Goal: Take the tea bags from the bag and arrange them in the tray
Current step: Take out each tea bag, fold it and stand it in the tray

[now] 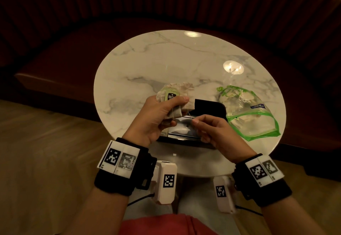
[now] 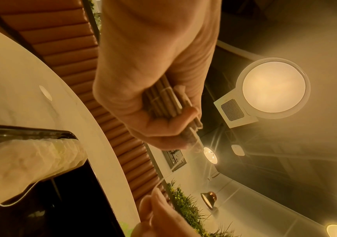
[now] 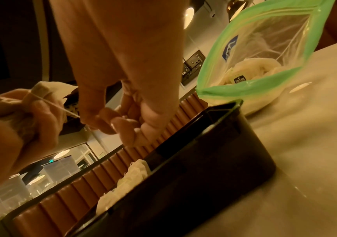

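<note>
The left hand [image 1: 156, 118] grasps a bunch of tea bags [image 1: 175, 98] above the black tray [image 1: 210, 109]. The right hand [image 1: 212, 129] pinches a string [image 3: 62, 109]. The plastic bag [image 1: 258, 116] lies at the tray's three o'clock.

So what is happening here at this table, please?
A person is sorting tea bags. The left hand grips a bunch of tea bags above the black tray, while the right hand pinches a string from that bunch. Some bags already lie in the tray; more remain in the green-edged plastic bag beside it.
</note>
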The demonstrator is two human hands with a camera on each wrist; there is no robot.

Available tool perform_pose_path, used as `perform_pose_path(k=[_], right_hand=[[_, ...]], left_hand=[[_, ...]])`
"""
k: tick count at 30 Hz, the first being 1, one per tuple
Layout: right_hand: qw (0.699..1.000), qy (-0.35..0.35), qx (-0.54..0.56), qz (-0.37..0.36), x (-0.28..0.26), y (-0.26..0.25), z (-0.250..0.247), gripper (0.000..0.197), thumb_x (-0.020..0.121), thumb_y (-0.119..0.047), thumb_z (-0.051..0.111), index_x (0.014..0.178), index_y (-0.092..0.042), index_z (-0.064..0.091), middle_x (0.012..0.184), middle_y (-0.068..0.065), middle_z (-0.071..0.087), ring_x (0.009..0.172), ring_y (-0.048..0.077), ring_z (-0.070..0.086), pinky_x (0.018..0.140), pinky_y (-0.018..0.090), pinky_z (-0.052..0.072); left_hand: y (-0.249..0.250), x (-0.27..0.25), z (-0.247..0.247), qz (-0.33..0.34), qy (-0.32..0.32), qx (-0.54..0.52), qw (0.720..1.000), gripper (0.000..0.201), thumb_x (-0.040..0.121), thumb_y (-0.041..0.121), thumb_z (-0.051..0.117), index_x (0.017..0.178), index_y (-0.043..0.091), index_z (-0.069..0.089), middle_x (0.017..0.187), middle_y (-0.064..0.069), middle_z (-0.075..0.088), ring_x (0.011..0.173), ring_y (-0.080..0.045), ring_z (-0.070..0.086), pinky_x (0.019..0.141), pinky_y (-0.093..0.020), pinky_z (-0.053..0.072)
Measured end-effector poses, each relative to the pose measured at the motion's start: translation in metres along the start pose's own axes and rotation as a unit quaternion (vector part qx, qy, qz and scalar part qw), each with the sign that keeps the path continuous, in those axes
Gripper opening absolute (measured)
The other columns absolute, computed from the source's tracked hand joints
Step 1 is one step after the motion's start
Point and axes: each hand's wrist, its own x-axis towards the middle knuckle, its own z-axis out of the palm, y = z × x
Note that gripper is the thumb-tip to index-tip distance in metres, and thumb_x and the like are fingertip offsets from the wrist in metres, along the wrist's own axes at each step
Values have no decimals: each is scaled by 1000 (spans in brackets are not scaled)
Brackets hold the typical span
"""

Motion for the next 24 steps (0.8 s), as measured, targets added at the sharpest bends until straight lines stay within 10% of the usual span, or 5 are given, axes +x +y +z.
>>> perform_pose_path(k=[13, 24], right_hand=[[994, 16, -93, -58, 18, -69, -16, 8, 91, -6, 61, 92, -6, 69, 63, -2, 61, 52, 7, 46, 56, 18, 40], [981, 37, -147, -122, 5, -81, -14, 29, 76, -38, 69, 94, -17, 77, 88, -2, 75, 77, 6, 64, 69, 21, 49]], left_hand=[[-3, -3, 5, -27, -47, 94, 994, 12, 81, 19, 76, 91, 20, 69, 69, 2, 68, 60, -9, 61, 40, -18, 41], [-5, -1, 9, -37, -51, 99, 993, 9, 84, 17, 73, 85, 14, 64, 60, 1, 65, 46, -9, 58, 37, -17, 38]])
